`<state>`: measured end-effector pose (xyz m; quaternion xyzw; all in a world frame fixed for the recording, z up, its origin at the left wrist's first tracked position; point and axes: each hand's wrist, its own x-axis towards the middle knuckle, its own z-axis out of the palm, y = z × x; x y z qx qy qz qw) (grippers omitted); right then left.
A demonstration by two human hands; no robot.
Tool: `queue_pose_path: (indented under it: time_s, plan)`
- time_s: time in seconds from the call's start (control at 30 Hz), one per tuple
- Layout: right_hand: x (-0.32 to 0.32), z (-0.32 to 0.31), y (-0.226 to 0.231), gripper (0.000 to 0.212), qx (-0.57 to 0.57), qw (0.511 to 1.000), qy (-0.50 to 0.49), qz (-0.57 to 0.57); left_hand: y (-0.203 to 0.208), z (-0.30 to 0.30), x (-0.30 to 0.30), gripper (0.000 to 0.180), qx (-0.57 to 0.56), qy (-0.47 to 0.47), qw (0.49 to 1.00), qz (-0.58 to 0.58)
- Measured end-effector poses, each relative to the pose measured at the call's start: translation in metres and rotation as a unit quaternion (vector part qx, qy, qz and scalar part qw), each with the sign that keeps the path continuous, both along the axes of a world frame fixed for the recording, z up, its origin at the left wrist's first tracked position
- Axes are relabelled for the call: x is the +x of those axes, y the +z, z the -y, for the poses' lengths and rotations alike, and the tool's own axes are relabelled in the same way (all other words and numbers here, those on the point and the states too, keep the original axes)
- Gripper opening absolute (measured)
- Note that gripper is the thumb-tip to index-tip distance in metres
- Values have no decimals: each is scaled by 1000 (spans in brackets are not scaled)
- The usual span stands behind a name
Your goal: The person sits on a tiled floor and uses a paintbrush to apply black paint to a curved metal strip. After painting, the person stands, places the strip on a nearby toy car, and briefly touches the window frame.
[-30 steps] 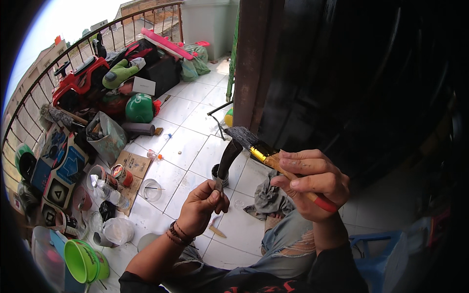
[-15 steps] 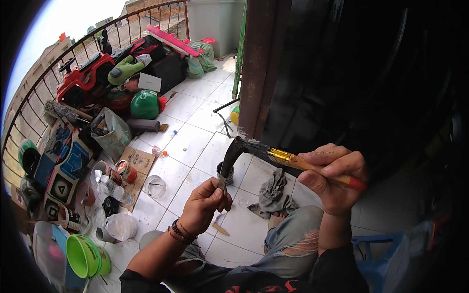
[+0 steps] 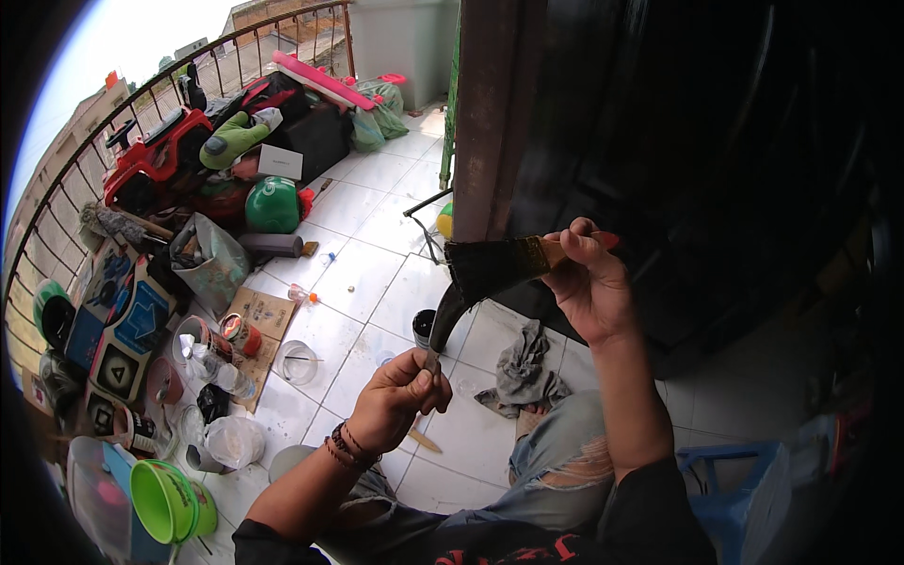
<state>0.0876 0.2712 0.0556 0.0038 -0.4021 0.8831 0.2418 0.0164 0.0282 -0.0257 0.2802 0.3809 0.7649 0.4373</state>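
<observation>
My right hand (image 3: 595,287) is closed on the wooden handle of a wide paintbrush (image 3: 494,265), its bristles coated black. Pinched in my left hand (image 3: 400,400) is the pale lower end of a curved, tapering black piece (image 3: 450,315), shaped like a sickle blade; what it is exactly I cannot tell. The bristles meet the upper part of this piece and hide its tip. Just behind it, a small can (image 3: 424,324) with black inside stands on the tiles. A crumpled grey cloth (image 3: 524,370) lies beyond my knee.
On the left are a green bucket (image 3: 162,501), a cardboard sheet (image 3: 262,318) with tins and a clear round tub (image 3: 298,362). A green helmet (image 3: 273,205) sits farther off by piled goods along the railing. A dark post (image 3: 490,122) rises ahead; a blue plastic stool (image 3: 734,494) is at right.
My right hand has moved left and up, and the paintbrush has turned from its edge to its broad side against the curved piece. My left hand stays almost in place.
</observation>
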Motion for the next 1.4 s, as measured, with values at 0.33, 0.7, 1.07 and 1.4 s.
queue_pose_path:
  time_s: [0.33,0.7,1.07,1.4]
  plan:
    - [1,9,2,18,102,993,-17,-64,-1,0,4,15,6,-13,1000,21]
    - [2,-12,1,26,189,970,-105,-109,5,2,2,14,35,-29,998,46]
    - [29,43,25,28,592,769,-105,-217,8,13,-4,15,14,23,998,59]
    - [28,42,32,22,610,728,-187,-248,0,11,-3,14,22,20,999,31]
